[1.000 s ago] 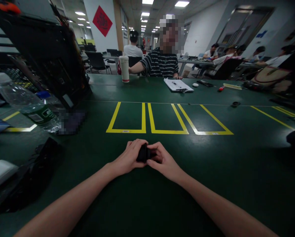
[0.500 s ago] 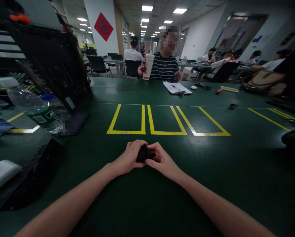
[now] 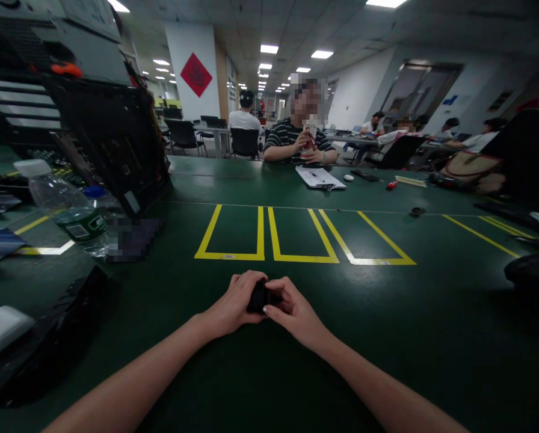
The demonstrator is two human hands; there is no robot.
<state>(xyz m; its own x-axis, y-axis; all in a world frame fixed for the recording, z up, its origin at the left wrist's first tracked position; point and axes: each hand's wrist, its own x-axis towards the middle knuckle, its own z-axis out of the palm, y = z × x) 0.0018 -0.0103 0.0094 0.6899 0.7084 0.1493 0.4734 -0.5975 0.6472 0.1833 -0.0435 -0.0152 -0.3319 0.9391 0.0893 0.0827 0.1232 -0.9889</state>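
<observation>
A small black object (image 3: 257, 298) is held between my two hands, low over the green table (image 3: 269, 373). Its kind cannot be made out in the dim light. My left hand (image 3: 237, 304) wraps around its left side, thumb below and fingers over the top. On the other side, my right hand (image 3: 294, 310) has its fingertips and thumb closed at the object's right edge. The fingers hide much of its surface. Just beyond the hands, yellow tape outlines (image 3: 301, 258) mark the tabletop.
At the left stand a clear plastic bottle (image 3: 77, 219) and a large black computer case (image 3: 111, 141). A black part (image 3: 57, 337) and a white item (image 3: 3, 331) lie nearer. Across the table sits a person (image 3: 281, 138) holding a cup, behind a clipboard with papers (image 3: 319, 177).
My view has tilted up slightly, so the table sits lower. Both hands keep nearly the same grip on the black object. The person opposite has brought the cup in close with both hands.
</observation>
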